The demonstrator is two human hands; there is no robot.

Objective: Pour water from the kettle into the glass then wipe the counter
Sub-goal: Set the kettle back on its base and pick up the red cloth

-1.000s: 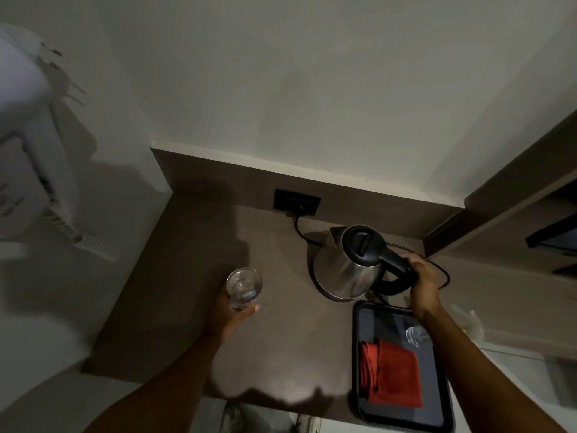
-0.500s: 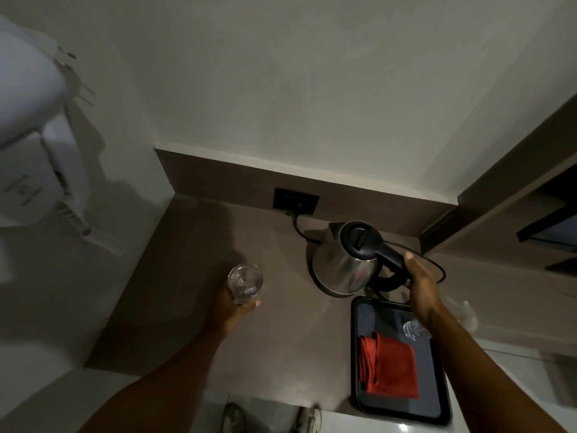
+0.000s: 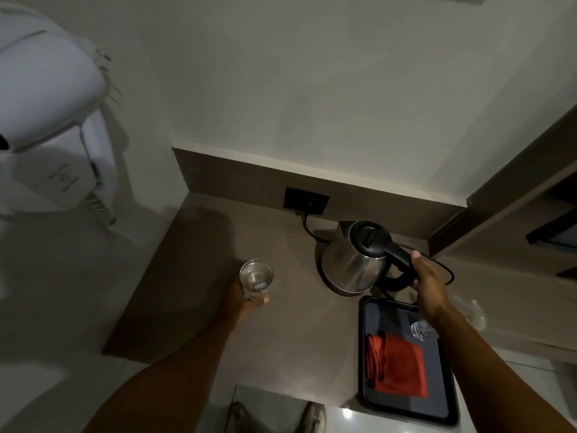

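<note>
At centre frame, the left hand (image 3: 240, 300) wraps its fingers around a clear glass (image 3: 256, 278) on the brown table (image 3: 175, 276). To the right, the right hand (image 3: 429, 284) rests loosely against the black handle of a steel kettle (image 3: 354, 260). A red cloth (image 3: 396, 365) lies on a black tray (image 3: 449, 398) at lower right.

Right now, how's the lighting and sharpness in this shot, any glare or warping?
Head view: dim and grainy; counter partly shadowed at left; small glare spot on the floor near the tray; kettle shows soft highlights; wide-angle bending at the edges.

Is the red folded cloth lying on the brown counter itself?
No, the red folded cloth lies inside the black rectangular tray.
</note>
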